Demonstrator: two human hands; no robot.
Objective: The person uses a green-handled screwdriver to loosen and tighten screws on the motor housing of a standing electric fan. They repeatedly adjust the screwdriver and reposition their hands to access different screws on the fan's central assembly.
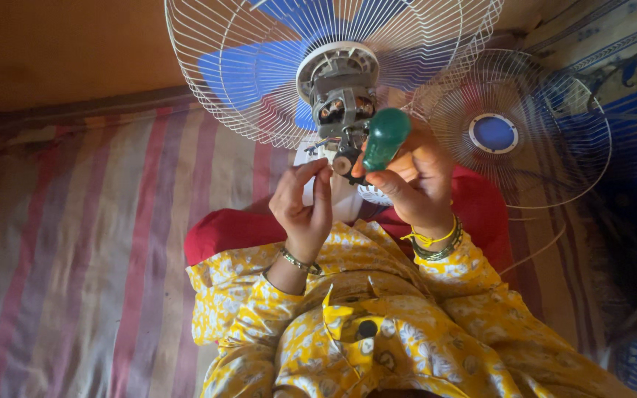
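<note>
While the head view is looking down, the right hand [414, 180] is gripping a green screwdriver handle [385, 138] beside the fan motor [342, 103], and the left hand [304, 206] is pinching its fingertips [324, 175] together just below the motor, behind the white wire guard [237, 88].

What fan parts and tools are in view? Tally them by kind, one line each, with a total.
Wire fan guards: 2, rear guard on the fan, loose front guard
Blue blade sets: 1, fan blades
Exposed motors: 1, motor
Green-handled tools: 1, screwdriver in the right hand
Total: 5
</note>
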